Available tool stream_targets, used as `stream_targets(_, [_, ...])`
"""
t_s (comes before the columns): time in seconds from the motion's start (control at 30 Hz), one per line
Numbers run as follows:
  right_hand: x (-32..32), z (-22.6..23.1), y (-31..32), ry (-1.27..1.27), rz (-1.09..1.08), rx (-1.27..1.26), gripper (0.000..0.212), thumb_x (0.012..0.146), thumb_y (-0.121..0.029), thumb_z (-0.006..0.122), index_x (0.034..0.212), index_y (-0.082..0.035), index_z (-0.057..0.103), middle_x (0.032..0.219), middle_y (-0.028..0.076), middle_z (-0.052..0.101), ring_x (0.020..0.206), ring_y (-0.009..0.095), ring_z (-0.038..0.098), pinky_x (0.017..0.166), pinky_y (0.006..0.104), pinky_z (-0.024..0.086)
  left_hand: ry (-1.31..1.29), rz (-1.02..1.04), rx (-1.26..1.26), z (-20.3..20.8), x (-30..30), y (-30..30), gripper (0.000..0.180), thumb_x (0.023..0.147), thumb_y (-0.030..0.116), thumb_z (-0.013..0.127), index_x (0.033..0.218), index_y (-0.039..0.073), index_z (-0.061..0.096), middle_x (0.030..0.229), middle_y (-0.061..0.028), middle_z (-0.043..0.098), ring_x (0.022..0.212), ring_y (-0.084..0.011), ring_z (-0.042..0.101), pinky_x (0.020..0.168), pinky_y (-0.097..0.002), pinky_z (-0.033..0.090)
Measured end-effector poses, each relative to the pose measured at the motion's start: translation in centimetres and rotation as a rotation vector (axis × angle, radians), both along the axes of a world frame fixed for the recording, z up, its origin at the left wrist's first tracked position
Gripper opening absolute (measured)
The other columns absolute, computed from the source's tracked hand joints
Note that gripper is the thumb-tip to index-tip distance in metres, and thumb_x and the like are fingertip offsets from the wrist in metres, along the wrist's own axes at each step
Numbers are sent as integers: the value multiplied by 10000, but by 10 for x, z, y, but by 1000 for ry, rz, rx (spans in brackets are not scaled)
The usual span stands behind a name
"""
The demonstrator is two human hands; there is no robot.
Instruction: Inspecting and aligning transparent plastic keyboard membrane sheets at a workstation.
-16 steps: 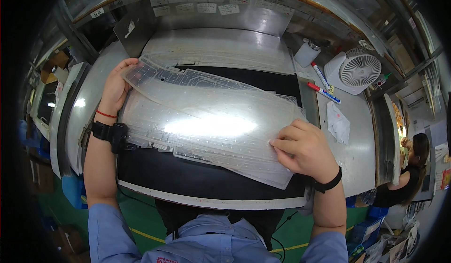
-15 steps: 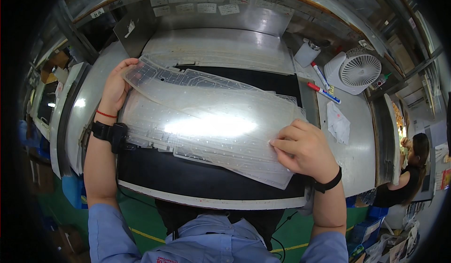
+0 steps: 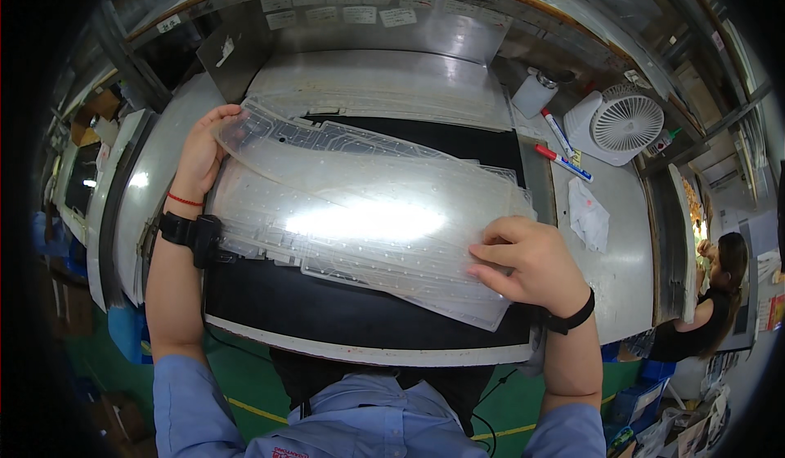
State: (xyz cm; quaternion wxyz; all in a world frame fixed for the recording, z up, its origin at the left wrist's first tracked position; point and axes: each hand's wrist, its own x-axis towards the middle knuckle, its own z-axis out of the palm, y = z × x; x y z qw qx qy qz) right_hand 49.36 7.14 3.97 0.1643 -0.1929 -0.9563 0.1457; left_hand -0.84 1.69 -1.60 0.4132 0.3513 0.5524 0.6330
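Clear plastic sheets [image 3: 352, 184] printed with fine circuit-like lines and dots lie in a loose, fanned stack, with a bright glare across the middle. My left hand [image 3: 208, 149] is closed on the upper left corner of the top sheet, which is lifted and curved there; part of its fingers are hidden behind the sheet. Over the right end of the stack sits my right hand [image 3: 531, 263], its thumb and forefinger apart with the tips at the sheet's surface. Nothing shows pinched between them. Beneath the stack is a black work surface [image 3: 343, 315] with a pale front edge.
Right of the mat lie a red and blue marker [image 3: 564, 162], another marker [image 3: 558, 133] and a crumpled white tissue [image 3: 588, 215]. Behind them stand a white fan [image 3: 617, 123] and a white bottle [image 3: 536, 92]. More sheets [image 3: 384, 102] lie at the back. A person [image 3: 711, 298] is at far right.
My right thumb and forefinger, closer together before, have spread apart at the right end of the stack. My left hand stays on the corner, nearly unmoved.
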Motion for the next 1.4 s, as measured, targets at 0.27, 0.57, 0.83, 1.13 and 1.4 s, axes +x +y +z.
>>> stream_targets(0.27, [5,-8,11,247,-216,-113,144,796,-110,754,914,-44,705,871,101,665,761,262,653,660,336,521,137,-12,59,-2,0,-2,307,994,33,528,1289,-22,591,1191,-93,672,1034,-140,652,927,-256,520])
stream_targets(0.57, [-7,-10,8,108,-357,-228,327,766,-213,806,997,-19,679,920,119,643,813,294,637,746,342,516,171,-73,77,-4,-2,-1,297,969,33,587,1260,-20,616,1180,-94,682,1035,-151,652,923,-262,526])
stream_targets(0.83, [-4,-5,10,144,-206,-283,369,773,-200,797,1076,-30,674,946,116,637,831,286,617,748,343,495,185,-45,55,-4,-4,-1,311,962,33,595,1267,-21,620,1188,-104,683,1043,-158,657,928,-268,524])
stream_targets(1.13, [16,-15,28,358,-500,-256,112,896,-70,638,973,10,657,827,104,653,773,251,629,714,317,494,117,-106,124,-1,-2,-2,274,967,25,581,1239,6,601,1230,-94,661,1048,-153,646,935,-279,516])
stream_targets(1.4, [16,-29,40,385,-199,-180,448,915,-245,673,1314,-55,597,1310,157,600,1207,272,545,1004,368,419,100,-109,93,-9,-7,1,172,1055,207,498,1096,80,607,1011,22,647,915,-82,595,850,-275,486])
